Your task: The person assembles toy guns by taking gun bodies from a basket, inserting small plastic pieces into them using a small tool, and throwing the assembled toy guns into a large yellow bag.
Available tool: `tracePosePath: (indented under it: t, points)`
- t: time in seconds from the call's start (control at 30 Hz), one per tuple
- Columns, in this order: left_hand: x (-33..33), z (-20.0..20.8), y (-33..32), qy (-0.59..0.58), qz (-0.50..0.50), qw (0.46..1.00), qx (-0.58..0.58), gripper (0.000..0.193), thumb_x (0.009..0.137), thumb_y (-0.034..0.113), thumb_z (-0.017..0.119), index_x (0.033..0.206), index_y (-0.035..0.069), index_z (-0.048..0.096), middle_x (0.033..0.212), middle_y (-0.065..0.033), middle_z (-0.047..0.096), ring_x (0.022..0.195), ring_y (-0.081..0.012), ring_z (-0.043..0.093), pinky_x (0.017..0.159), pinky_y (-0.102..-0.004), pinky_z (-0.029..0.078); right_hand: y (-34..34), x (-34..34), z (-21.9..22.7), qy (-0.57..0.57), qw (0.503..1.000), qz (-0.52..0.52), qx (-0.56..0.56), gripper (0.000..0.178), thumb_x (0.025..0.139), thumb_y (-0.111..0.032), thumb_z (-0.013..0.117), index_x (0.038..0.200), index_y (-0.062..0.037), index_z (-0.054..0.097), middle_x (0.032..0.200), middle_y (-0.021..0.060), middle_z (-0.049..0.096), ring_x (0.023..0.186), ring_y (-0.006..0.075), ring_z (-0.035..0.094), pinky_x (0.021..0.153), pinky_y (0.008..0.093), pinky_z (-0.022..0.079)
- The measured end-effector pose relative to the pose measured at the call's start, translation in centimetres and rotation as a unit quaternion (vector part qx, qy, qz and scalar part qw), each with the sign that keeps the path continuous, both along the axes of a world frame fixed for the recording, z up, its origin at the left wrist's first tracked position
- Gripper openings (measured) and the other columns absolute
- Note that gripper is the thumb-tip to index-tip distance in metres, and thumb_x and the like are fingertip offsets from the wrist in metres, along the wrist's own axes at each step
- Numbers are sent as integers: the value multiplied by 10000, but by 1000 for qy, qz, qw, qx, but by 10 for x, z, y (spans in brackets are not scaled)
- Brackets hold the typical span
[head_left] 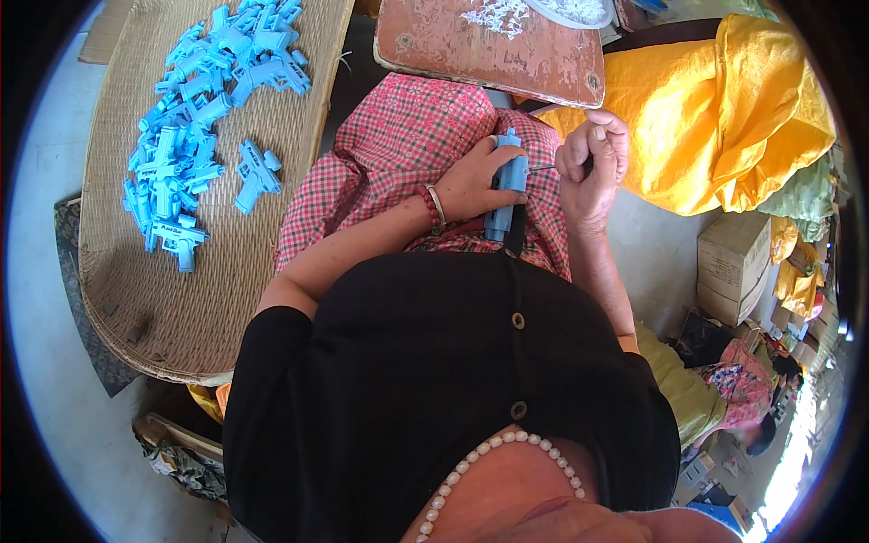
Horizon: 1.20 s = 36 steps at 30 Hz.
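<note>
My left hand (pixel 472 184) is closed around a light blue toy pistol (pixel 510 176), held over my lap on the checked red cloth (pixel 412 122). Its fingers cover part of the toy's side. My right hand (pixel 593 167) makes a fist to the right of it, gripping a screwdriver (pixel 543 167). Only the thin metal shaft shows; it points left and its tip meets the toy's right side. The handle is mostly hidden in my fingers.
To the left, a large woven tray (pixel 113 299) bears a heap of blue toy pistols (pixel 186 136) and one lying apart (pixel 256 176). Ahead stands a worn wooden board (pixel 434 45) with small white pieces (pixel 500 16) and a bowl (pixel 575 11). A yellow sack (pixel 688 109) and carton (pixel 731 262) are right; another person (pixel 738 385) is behind.
</note>
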<state>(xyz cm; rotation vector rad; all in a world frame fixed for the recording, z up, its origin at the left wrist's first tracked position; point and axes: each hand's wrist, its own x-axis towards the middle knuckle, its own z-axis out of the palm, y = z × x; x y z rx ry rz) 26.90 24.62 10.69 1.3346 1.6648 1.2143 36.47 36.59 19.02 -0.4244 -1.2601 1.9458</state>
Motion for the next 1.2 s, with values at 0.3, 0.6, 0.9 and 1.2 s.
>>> tracePosePath:
  t: [0.3, 0.6, 0.9, 1.2]
  points:
    - [1, -6, 0, -6, 6, 1000, -5, 634, 715, 362, 710, 1228, 81, 466, 1021, -186, 443, 931, -349, 519, 824, -393, 447, -12, -4, -17, -2, 1000, 6, 31, 131, 931, -82, 456, 945, -13, 567, 600, -24, 391, 474, 37, 296, 417, 206, 233]
    - [-8, -6, -10, 20, 45, 999, 14, 634, 709, 327, 718, 1218, 43, 468, 1067, -217, 458, 1005, -365, 489, 875, -403, 417, -8, -17, -11, -40, 997, 44, 52, 180, 892, -30, 414, 946, 1, 583, 571, -66, 345, 464, 23, 275, 429, 197, 208]
    - [-170, -63, -121, 238, 431, 869, 51, 213, 734, 66, 618, 946, 53, 609, 876, -163, 605, 837, -323, 570, 779, -386, 462, -10, 12, -27, -384, 809, 126, 426, 350, 785, -132, 634, 1125, -54, 594, 1065, 163, 632, 950, 293, 626, 823, 354, 484]
    - [-224, -147, -257, 259, 298, 727, -562, 783, 657, 310, 717, 1350, 169, 380, 1479, -221, 120, 1338, -437, 175, 1055, -492, 304, 104, 103, 78, -205, 848, -390, 296, 238, 901, -190, 512, 1090, -60, 578, 772, -35, 500, 564, 19, 394, 480, 175, 294]
